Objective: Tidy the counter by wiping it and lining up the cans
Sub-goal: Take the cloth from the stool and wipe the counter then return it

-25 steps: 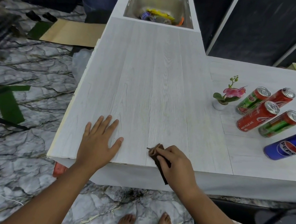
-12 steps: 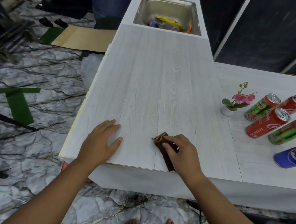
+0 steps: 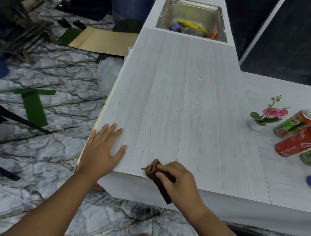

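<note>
A folded dark-brown cloth (image 3: 158, 181) is pinched under the curled fingers of the right hand (image 3: 179, 184) at the near edge of the pale wood-grain counter (image 3: 173, 100), one end hanging over the front. The left hand (image 3: 103, 150) is laid flat, fingers spread, gripping nothing, at the near-left corner. Red, red-and-green and blue drink cans (image 3: 301, 140) are grouped at far right, beside a small potted pink flower (image 3: 266, 116).

"RECYCLE ME" on the lying red can (image 3: 302, 141); other can labels unreadable.

The right hand (image 3: 179, 182) has dragged the cloth (image 3: 158, 179) (folded, brown) to the counter's near edge.
</note>
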A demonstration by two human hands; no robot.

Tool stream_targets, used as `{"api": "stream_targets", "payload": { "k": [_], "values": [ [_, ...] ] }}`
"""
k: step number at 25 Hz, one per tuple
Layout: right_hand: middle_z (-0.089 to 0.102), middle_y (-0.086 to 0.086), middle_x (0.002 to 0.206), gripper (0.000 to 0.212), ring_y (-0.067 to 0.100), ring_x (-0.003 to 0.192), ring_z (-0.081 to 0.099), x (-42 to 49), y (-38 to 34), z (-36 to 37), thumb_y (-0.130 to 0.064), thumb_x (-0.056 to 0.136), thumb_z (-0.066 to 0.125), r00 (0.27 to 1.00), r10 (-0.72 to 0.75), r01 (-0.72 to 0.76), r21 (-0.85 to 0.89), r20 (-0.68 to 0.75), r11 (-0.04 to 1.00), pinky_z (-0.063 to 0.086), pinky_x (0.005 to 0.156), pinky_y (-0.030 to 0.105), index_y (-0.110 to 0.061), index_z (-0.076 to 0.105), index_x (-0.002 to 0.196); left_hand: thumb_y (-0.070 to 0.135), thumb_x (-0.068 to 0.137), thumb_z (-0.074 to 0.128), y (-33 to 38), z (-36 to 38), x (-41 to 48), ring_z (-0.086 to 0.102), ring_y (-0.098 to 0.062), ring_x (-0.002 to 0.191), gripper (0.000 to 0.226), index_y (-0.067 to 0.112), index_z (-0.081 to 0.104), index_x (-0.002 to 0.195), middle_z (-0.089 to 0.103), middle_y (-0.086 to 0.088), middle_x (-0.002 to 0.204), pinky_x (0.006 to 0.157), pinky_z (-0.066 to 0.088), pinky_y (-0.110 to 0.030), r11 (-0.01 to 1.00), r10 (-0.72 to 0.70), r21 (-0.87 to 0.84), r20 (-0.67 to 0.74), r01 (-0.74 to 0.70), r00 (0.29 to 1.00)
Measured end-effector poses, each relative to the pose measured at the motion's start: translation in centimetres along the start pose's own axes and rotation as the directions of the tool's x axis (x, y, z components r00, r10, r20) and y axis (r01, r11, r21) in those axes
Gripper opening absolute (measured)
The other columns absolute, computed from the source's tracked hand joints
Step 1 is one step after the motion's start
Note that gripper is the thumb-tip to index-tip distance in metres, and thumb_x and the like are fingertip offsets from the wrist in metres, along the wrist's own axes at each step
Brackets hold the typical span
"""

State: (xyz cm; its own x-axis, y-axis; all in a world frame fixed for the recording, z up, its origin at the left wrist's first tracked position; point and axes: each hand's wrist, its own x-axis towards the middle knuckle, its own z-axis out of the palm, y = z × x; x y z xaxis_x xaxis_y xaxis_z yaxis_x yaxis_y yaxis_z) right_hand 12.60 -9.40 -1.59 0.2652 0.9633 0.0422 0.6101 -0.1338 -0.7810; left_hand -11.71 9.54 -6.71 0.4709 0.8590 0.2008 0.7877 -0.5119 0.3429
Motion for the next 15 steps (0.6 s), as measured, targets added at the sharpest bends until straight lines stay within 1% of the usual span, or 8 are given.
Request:
{"api": "stream_targets", "payload": {
  "k": [3,5,7,9,10,12,15],
  "values": [
    [0.072,-0.01,0.104,0.023,0.002,0.095,0.067,4.0,-1.2,0.1,-0.017,0.098,0.079,0.995,0.001,0.001,0.019,-0.099,1.0,0.048,0.083,0.008,-0.022,0.081,0.121,0.067,0.105,0.042,-0.2,0.2,0.0,0.021,-0.015,0.165,0.064,0.036,0.044,0.161,0.034,0.008,0.174,0.135,0.013,-0.048,1.0,0.008,0.012,-0.011,-0.008,1.0],
    [0.072,-0.009,0.107,0.026,0.003,0.095,0.065,7.8,-1.7,-0.3,-0.017,0.099,0.076,0.99,0.034,-0.034,0.002,-0.134,0.999,0.046,0.083,0.006,-0.023,0.08,0.124,0.067,0.104,0.045,-0.2,0.2,0.2,0.023,-0.016,0.164,0.063,0.036,0.045,0.16,0.037,0.008,0.173,0.135,0.014,-0.048,1.0,0.008,0.02,-0.021,-0.008,1.0],
    [0.073,-0.008,0.115,0.03,0.006,0.098,0.064,10.8,-2.1,-0.2,-0.016,0.099,0.075,0.994,0.076,-0.079,-0.028,-0.074,0.997,0.049,0.089,0.01,-0.021,0.078,0.129,0.066,0.104,0.046,-0.3,0.1,0.3,0.024,-0.016,0.164,0.063,0.036,0.046,0.159,0.038,0.007,0.172,0.134,0.016,-0.049,1.0,0.007,0.013,-0.03,-0.007,1.0],
    [0.074,-0.004,0.12,0.031,0.01,0.105,0.064,11.7,-2.0,0.7,-0.017,0.099,0.075,0.996,0.093,-0.092,-0.065,0.004,0.994,0.053,0.099,0.024,-0.019,0.077,0.13,0.065,0.104,0.047,-0.2,0.1,0.3,0.025,-0.017,0.163,0.062,0.035,0.047,0.159,0.039,0.007,0.171,0.134,0.018,-0.051,1.0,0.01,0.001,-0.038,-0.01,0.999],
    [0.074,-0.004,0.119,0.03,0.01,0.107,0.065,11.5,-1.9,1.1,-0.017,0.098,0.076,0.996,0.087,-0.086,-0.068,0.019,0.994,0.053,0.101,0.027,-0.019,0.078,0.128,0.065,0.104,0.047,-0.1,0.1,0.2,0.025,-0.017,0.163,0.062,0.035,0.048,0.158,0.04,0.007,0.171,0.134,0.018,-0.051,1.0,0.01,-0.002,-0.041,-0.01,0.999],
    [0.074,-0.006,0.115,0.027,0.009,0.106,0.066,10.6,-1.5,1.6,-0.018,0.097,0.078,0.998,0.061,-0.06,-0.051,0.017,0.997,0.053,0.099,0.025,-0.019,0.08,0.124,0.064,0.104,0.048,0.0,0.1,0.1,0.025,-0.018,0.163,0.063,0.034,0.049,0.159,0.039,0.007,0.171,0.134,0.017,-0.051,1.0,0.005,0.003,-0.041,-0.005,0.999],
    [0.069,-0.009,0.108,0.026,0.007,0.102,0.066,8.8,-1.0,1.9,-0.02,0.097,0.079,0.999,0.029,-0.028,-0.046,0.021,0.999,0.049,0.093,0.014,-0.021,0.081,0.123,0.063,0.104,0.048,0.1,0.1,0.1,0.025,-0.018,0.163,0.063,0.033,0.049,0.159,0.039,0.007,0.172,0.134,0.016,-0.05,1.0,0.0,0.005,-0.033,0.0,0.999]
  ]
}}
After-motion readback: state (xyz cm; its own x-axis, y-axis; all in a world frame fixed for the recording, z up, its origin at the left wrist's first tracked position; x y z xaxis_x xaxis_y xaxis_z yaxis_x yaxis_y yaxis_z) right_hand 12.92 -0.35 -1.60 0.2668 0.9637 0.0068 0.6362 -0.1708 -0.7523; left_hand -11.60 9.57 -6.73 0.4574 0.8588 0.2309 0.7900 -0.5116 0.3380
